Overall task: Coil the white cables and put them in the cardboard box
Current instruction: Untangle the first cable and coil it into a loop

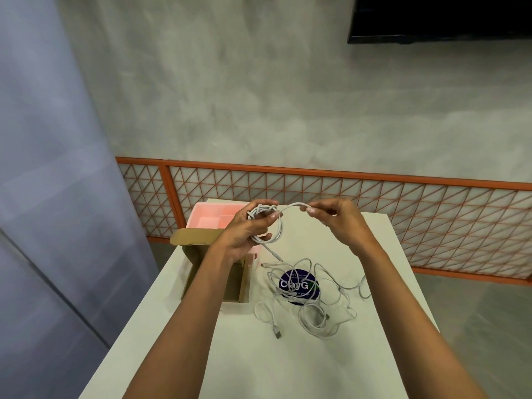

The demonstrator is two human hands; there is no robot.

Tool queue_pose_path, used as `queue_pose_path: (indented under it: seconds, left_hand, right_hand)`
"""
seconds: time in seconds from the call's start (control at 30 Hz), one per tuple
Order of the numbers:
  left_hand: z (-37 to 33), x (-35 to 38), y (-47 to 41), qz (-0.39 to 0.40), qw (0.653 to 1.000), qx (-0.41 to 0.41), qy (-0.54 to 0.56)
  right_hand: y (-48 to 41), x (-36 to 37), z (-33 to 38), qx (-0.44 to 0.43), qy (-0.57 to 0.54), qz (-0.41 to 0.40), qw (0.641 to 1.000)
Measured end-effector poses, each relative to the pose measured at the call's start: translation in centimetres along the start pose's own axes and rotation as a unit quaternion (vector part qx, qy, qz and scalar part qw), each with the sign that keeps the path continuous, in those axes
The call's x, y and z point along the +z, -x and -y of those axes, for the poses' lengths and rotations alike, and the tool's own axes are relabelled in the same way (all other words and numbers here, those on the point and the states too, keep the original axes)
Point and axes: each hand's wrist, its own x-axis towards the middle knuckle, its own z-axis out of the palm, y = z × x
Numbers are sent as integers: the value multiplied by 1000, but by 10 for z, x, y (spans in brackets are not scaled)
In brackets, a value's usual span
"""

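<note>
My left hand holds a white cable coil of several loops above the far part of the table. My right hand pinches the free strand of that same cable, arched between both hands. One short tail of the coil hangs down toward the table. A loose tangle of white cables lies on the tabletop below my hands, with a plug end at the front. The open cardboard box stands at the table's left edge, partly hidden by my left forearm.
A pink divided tray sits behind the box. A round dark sticker lies under the cable tangle. The white table ends close on the left and right. An orange lattice railing runs behind it.
</note>
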Motion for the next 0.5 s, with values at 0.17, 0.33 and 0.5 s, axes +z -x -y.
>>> queue_pose_path:
  seconds: [0.17, 0.33, 0.5]
  left_hand:
    - [3, -4, -2, 13, 1000, -24, 14]
    - [6, -4, -3, 14, 999, -11, -30]
    - [8, -1, -6, 12, 997, 17, -71]
  right_hand:
    - [-6, 0, -2, -36, 93, -17, 995]
    - [-6, 4, -6, -33, 60, -29, 997]
    - [-11, 19, -16, 40, -84, -46, 995]
